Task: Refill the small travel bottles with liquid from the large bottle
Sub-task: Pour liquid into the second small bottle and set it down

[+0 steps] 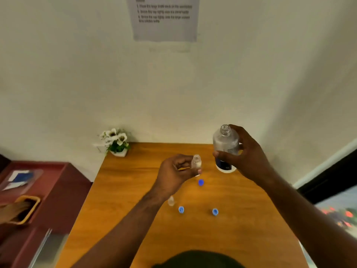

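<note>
Bottles uncapped, pour not yet begun

Head view only. Left hand (pixel 174 174) pinching an uncapped small travel bottle (pixel 196 162) between thumb and fingertips, upright, raised off the wooden table (pixel 135 190). Right hand (pixel 244 151) curled round the large bottle (pixel 225 147), mouth open, roughly upright, just right of the pinched bottle and near it, not touching.

Judged early in the refill: no stream visible, no tilt. Contents of the pinched bottle too blurred to tell; large bottle clear, level unreadable. Second small bottle (pixel 171 201) below the left wrist, open. Three blue caps (pixel 201 182) loose below both grips. Filling and recapping left.
</note>
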### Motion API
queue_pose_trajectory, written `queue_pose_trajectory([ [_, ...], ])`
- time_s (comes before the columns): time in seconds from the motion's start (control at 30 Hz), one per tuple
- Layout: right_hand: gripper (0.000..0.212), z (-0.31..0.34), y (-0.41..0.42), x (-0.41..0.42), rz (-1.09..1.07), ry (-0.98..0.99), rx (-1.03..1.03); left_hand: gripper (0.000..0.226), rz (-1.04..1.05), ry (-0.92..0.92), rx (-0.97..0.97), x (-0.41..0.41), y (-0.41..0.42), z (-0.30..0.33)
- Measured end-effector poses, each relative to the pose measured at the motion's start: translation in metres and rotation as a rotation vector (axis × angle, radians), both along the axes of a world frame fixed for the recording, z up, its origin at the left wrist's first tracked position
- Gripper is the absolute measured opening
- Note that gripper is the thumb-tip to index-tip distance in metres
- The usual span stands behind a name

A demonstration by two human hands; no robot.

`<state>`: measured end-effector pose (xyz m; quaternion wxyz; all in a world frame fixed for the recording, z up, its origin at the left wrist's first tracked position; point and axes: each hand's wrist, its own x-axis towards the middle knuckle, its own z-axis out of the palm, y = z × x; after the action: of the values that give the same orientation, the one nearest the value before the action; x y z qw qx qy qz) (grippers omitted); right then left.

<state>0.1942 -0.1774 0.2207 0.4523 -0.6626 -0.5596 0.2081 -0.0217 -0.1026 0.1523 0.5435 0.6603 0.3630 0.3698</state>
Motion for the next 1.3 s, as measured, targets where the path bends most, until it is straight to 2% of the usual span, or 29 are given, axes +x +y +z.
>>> queue_pose_trajectory([
  [0.3, 0.073, -0.103, -0.015, 0.012, -0.031, 0.088, -0.226, 0.031, 0.055, 0.299, -0.179, 0.011, -0.027, -0.132],
  [0.5, 0.082, -0.17, -0.011, 0.021, -0.051, 0.073, -0.336, 0.031, 0.011, 0.479, -0.161, 0.026, -0.033, -0.181],
  [0.67, 0.081, -0.209, 0.0, 0.027, -0.042, 0.04, -0.405, 0.035, -0.014, 0.564, -0.145, 0.035, -0.034, -0.204],
  [1.07, 0.084, -0.247, 0.005, 0.032, 0.007, -0.027, -0.477, 0.04, -0.078, 0.603, -0.085, 0.035, -0.031, -0.219],
  [1.3, 0.105, -0.249, 0.003, 0.032, -0.008, 0.005, -0.57, 0.043, -0.076, 0.624, -0.061, 0.035, -0.031, -0.225],
])
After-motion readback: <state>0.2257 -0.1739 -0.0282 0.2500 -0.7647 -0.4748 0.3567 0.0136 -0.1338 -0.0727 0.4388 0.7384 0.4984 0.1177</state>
